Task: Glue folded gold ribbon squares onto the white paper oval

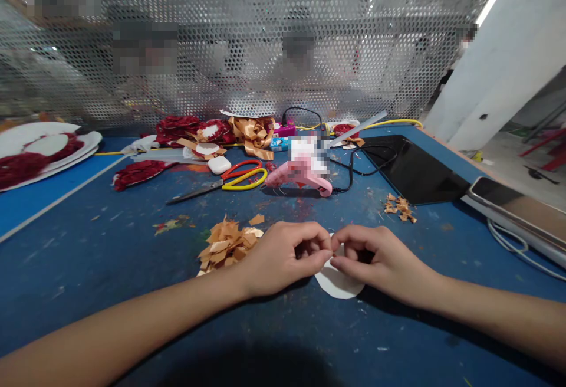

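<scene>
Pinching together over a flat white paper disc (338,284) on the scuffed blue tabletop (110,257), the left hand (283,257) and right hand (375,260) meet fingertip to fingertip, both curled closed on something too small to make out. Just beside the left hand lies a heap of tan paper scraps (225,245). Farther back rest red-and-yellow-handled scissors (234,177) and a pink glue gun (305,177), with a black tablet (411,171) off to the right.
</scene>
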`<state>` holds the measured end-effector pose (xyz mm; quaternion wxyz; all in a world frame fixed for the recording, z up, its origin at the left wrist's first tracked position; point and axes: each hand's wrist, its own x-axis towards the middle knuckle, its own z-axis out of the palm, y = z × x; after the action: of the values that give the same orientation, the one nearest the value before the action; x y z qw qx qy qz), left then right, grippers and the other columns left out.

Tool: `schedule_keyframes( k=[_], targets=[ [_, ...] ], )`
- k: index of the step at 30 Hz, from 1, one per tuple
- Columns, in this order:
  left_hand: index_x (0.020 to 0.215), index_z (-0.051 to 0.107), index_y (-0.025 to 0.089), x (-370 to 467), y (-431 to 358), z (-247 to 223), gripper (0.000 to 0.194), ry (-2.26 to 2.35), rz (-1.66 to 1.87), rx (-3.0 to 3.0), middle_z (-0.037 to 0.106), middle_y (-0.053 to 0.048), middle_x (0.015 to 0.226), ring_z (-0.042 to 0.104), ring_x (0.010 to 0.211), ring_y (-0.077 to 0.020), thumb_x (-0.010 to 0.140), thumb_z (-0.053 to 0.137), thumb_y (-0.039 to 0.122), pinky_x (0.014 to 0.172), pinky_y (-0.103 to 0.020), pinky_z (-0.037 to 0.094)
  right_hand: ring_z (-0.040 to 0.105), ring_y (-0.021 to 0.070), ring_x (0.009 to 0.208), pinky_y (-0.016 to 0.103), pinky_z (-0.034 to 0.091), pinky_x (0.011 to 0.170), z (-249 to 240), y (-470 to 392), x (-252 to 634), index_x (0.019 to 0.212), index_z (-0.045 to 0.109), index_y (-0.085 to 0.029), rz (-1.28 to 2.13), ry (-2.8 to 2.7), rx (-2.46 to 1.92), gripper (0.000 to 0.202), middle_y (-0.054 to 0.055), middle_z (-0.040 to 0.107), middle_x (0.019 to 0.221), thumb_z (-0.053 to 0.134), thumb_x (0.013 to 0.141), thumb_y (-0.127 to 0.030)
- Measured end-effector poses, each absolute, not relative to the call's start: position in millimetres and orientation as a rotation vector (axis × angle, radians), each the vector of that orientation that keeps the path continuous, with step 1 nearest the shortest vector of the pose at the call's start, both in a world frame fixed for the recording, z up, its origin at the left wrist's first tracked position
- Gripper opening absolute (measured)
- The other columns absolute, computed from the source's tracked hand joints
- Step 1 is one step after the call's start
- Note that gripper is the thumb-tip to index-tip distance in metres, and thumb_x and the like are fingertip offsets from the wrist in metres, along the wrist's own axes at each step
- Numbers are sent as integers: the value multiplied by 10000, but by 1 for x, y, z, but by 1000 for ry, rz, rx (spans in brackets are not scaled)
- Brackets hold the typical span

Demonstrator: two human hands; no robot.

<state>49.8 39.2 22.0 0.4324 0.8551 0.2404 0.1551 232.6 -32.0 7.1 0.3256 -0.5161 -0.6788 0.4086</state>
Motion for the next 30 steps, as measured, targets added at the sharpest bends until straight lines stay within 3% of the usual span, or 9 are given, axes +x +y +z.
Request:
schedule_keyframes(
  k=[12,16,30],
  targets=[
    [883,571,162,50,41,21,191,653,429,1952,542,41,620,487,501,-70,869,500,339,503,-186,396,408,69,499,191,300,461,7,-30,235,813,615,-172,1028,-1726,-1374,207,-46,482,545,536,841,-362],
    [926,574,165,50,40,20,223,666,463,1995,562,34,652,517,562,-86,822,579,361,534,-193,409,395,66,483,190,292,450,7,-30,234,798,626,-167,1042,-1704,-1381,205,-49,468,522,549,829,-354],
    [819,587,161,51,40,23,120,646,422,2111,577,25,674,506,591,-81,846,516,253,556,-185,406,345,57,452,188,289,432,6,-31,233,758,652,-154,1072,-1688,-1423,213,-59,420,470,573,795,-348]
  ],
)
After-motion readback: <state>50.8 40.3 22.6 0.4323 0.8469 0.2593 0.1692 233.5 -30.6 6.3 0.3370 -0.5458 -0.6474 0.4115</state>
